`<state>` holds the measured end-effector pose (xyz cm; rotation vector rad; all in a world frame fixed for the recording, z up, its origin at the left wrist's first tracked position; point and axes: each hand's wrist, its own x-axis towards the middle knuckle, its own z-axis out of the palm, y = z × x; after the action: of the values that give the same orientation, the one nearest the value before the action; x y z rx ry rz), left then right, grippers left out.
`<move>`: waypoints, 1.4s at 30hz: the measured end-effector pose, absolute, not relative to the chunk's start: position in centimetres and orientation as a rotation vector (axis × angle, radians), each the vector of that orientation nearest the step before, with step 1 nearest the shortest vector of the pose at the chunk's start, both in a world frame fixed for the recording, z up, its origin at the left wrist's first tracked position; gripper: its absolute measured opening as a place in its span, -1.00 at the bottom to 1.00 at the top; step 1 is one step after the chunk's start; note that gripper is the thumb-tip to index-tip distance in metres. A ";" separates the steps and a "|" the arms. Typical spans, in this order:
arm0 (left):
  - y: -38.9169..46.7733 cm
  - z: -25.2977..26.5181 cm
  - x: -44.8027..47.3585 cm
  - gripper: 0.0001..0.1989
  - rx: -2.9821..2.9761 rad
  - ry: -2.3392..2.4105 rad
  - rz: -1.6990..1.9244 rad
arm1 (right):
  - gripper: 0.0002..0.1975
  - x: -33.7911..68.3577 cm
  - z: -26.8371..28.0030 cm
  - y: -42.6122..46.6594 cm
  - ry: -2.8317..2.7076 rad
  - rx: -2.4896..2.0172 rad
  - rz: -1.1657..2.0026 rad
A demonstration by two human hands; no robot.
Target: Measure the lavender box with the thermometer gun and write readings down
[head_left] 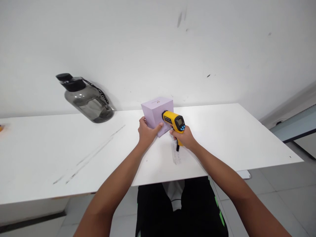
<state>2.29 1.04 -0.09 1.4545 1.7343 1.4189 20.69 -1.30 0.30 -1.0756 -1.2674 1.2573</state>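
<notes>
The person sits at a white worktop (222, 138) that stands against a pale wall, and both bare arms reach forward over it. The left hand (146, 133) is closed around the near left corner of a small lilac box (157, 112), with the thumb pressed on the front face and the other fingers hidden behind the left side. The box stands upright on the worktop, a little beyond the middle of it, and it carries a small printed mark on its top. The right hand (185, 138) grips the handle of a yellow infrared thermometer (174, 121), the kind shaped like a pistol. Its nose touches, or almost touches, the right front face of the box; I cannot tell which. Its small screen with blue buttons faces back to the person. Under the right hand a clear ruler (175, 154) lies flat on the worktop, running toward the near edge, and a short black strap hangs from the handle over it. Far to the left, well apart from the hands, a smoky grey water jug (90, 104) with a black cap and a black carry strap stands near the wall. Some faint grey scuff lines (91, 154) cross the worktop between the jug and the left arm
</notes>
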 end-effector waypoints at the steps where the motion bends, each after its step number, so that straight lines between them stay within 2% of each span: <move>1: 1.0 -0.1 2.3 -0.16 1.454 1.733 1.417 | -0.70 20.7 0.3 -1.3 -1.267 -1.076 1.257; 13: 0.9 0.1 2.3 -0.17 1.468 1.735 1.394 | -0.69 20.9 0.3 -1.5 -1.315 -1.093 1.220; 20: 0.9 0.1 2.3 -0.16 1.451 1.741 1.375 | -0.64 20.0 0.6 -2.7 -1.287 -1.161 0.727; 23: 1.1 -0.1 2.1 -0.17 1.405 1.723 1.383 | -0.59 20.2 1.0 -2.7 -1.246 -1.158 0.607; 42: 1.8 -0.5 1.8 -0.10 1.442 1.910 1.336 | -0.59 21.2 1.9 -2.4 -1.216 -1.179 0.648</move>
<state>1.76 1.78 -0.54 1.4417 1.9103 1.3357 21.16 -2.40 1.92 -1.1792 -1.2164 0.6475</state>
